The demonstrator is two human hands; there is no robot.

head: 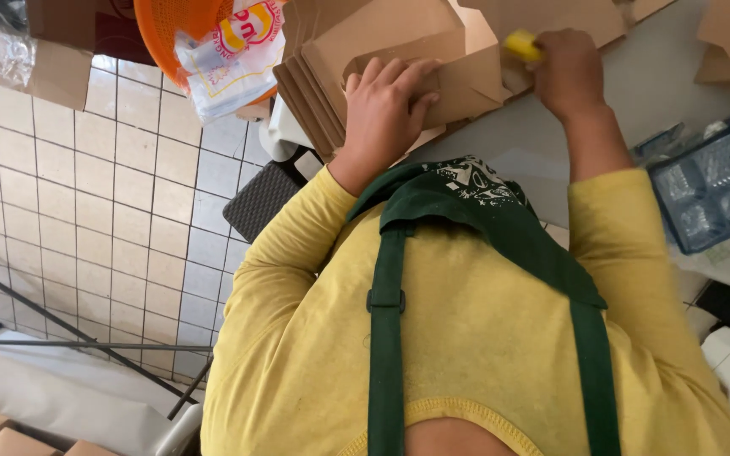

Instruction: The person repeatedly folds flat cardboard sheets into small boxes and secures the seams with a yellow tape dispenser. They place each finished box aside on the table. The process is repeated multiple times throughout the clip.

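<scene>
My left hand point(386, 105) lies flat, fingers together, pressing on the flap of a brown cardboard box point(466, 80) that rests on a stack of flat cardboard pieces point(314, 93). My right hand point(569, 72) is closed around a small yellow object point(522, 45) held at the box's upper right corner; what the object is cannot be made out. My yellow sleeves and green apron fill the lower part of the view.
An orange basket point(171, 29) with a printed plastic bag point(230, 55) sits at the top left. A blue tray of clear plastic containers point(711, 181) stands on the grey table point(661, 76) at right. White tiled floor point(86, 186) and metal bars point(61, 329) lie at left.
</scene>
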